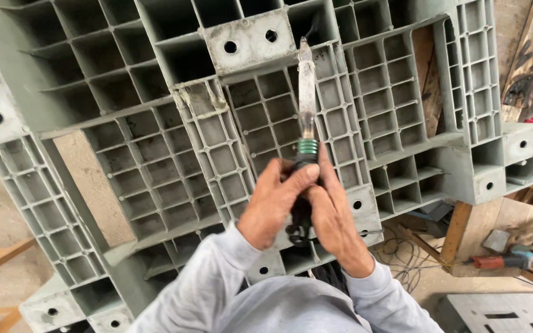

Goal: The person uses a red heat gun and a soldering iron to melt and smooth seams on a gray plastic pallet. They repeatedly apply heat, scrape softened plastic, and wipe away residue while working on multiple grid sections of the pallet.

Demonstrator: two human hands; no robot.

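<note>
both the left hand (276,200) and right hand (334,216) clasp the black grip of a heat gun (306,114) (light, stiff; its metal nozzle likely hot) over the grey plastic pallet (155,142).

light: you're working in soft, even daylight, nothing harsh
shadows: deep cells of the grey pallet (155,154) are going dark, mostly top left
glare: the pale tool tip (306,86) is catching a mild shine
focus: your hands are staying sharp, no real motion blur
edges: the wide lens is bending the pallet ribs outward near the corners
</note>
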